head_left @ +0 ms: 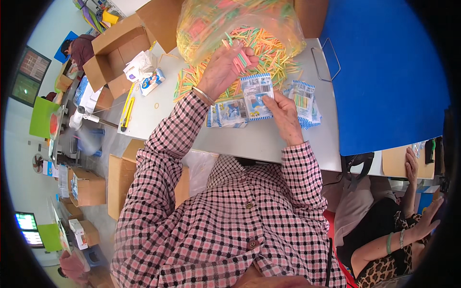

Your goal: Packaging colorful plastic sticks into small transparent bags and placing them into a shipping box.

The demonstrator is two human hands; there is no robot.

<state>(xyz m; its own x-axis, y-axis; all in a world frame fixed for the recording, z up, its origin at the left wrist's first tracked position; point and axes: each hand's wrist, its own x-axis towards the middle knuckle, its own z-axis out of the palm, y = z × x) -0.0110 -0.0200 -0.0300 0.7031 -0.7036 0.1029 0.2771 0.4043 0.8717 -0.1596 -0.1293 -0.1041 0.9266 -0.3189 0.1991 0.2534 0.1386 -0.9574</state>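
Nearest, below the hands, is the checked shirt [216, 211]. Beyond it, the right hand [283, 109] pinches a blue-and-white packet [257, 96] by its right edge, thumb on the front face; I cannot tell whether its mouth is open. More packets [230, 114] lie on the table [240, 144] just left of it, and others [303, 98] just right, one showing sticks through a clear panel. A little farther, the left hand [228, 65] is half curled, fingers closed loosely around a small bunch of pastel sticks [240, 62]. The loose pile [276, 55] lies behind, spilling from a clear bag [201, 41]. Portioning sticks for the packet appears to be the step in hand; the next move likely calls for aligned ends and a spread packet mouth.
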